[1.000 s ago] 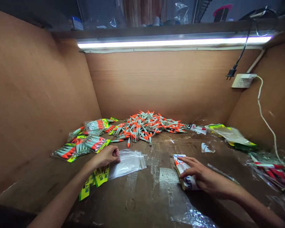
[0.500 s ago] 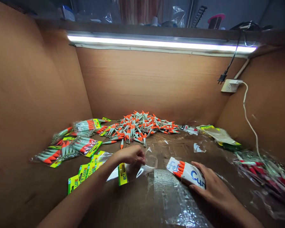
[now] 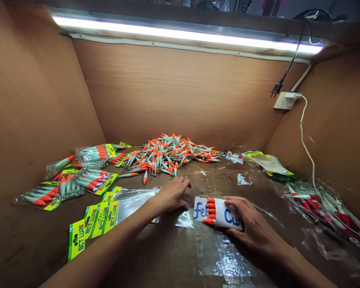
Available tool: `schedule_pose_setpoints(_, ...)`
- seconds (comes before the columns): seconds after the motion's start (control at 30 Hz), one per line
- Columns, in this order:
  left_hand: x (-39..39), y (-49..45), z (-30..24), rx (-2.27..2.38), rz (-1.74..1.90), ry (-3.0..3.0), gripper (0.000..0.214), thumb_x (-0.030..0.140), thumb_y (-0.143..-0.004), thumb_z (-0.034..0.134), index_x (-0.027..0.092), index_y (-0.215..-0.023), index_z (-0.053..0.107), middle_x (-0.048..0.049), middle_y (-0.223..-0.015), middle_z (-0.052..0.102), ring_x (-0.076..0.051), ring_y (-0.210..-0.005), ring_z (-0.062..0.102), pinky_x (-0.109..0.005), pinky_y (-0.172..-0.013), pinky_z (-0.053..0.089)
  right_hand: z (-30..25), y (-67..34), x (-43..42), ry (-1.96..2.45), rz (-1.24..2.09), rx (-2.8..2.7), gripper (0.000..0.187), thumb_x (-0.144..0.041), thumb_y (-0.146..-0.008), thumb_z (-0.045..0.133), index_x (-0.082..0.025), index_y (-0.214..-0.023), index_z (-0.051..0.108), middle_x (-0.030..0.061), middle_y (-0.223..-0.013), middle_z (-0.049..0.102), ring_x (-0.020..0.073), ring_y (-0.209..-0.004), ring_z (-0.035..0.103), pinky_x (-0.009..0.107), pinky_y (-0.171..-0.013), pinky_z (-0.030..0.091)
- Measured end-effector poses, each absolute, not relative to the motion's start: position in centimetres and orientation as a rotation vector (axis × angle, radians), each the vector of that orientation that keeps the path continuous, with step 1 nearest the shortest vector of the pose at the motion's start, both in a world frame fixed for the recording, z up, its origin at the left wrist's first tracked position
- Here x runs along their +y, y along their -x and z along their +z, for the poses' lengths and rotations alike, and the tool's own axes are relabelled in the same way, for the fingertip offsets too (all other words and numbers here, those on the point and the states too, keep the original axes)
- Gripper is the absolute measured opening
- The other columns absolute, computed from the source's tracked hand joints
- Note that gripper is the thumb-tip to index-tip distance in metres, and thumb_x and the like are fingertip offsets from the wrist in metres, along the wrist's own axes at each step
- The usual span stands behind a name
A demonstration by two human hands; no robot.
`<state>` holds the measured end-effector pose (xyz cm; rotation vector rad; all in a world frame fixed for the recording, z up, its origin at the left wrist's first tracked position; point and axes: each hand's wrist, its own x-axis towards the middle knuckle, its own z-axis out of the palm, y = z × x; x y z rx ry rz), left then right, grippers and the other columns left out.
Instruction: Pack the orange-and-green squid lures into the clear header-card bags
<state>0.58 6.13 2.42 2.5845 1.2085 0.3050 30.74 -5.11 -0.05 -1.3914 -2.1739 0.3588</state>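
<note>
My right hand (image 3: 247, 218) grips a white folded card with blue handwriting (image 3: 220, 212). Several orange lure tips (image 3: 210, 208) stick out of a fold across it. My left hand (image 3: 172, 194) hovers above or rests on a clear plastic bag (image 3: 183, 220), its thumb and fingers apart; I cannot tell whether it touches the bag. Most of this bag's header lies hidden beneath that hand. To the left, clear bags with yellow-green "BCT LURE" headers (image 3: 91, 220) lie fanned out, partly covered by my left forearm.
A pile of loose orange-and-white lures (image 3: 168, 156) lies at the back. Filled lure packets (image 3: 93, 180) are heaped on the left. Empty packaging (image 3: 270, 166) and red-and-white bagged lures (image 3: 321, 204) lie on the right. A white cable (image 3: 303, 136) hangs from an outlet (image 3: 287, 100).
My left hand has uncurled over the bag, which has turned and slid under it. My right hand has moved the card left, closer to the bag. The camera view has tipped downward.
</note>
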Motion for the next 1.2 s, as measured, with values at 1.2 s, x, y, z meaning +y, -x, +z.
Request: schedule_pose_setpoints(1.2, -4.0, -3.3, -0.9, 1.473, 0.406, -2.835, 0.012, 0.026, -0.095, 0.045, 0.023, -0.091, 0.056, -0.0036, -0.084, 0.065, -0.022, -0.071, 0.063, -0.031, -0.057, 0.039, 0.1, -30.4, -9.6, 1.623, 0.469, -2.176, 0.069, -0.036, -0.079, 0.067, -0.028, -0.142, 0.041, 0.0087, -0.140, 0.050, 0.0296, -0.126, 0.049, 0.043, -0.106, 0.042)
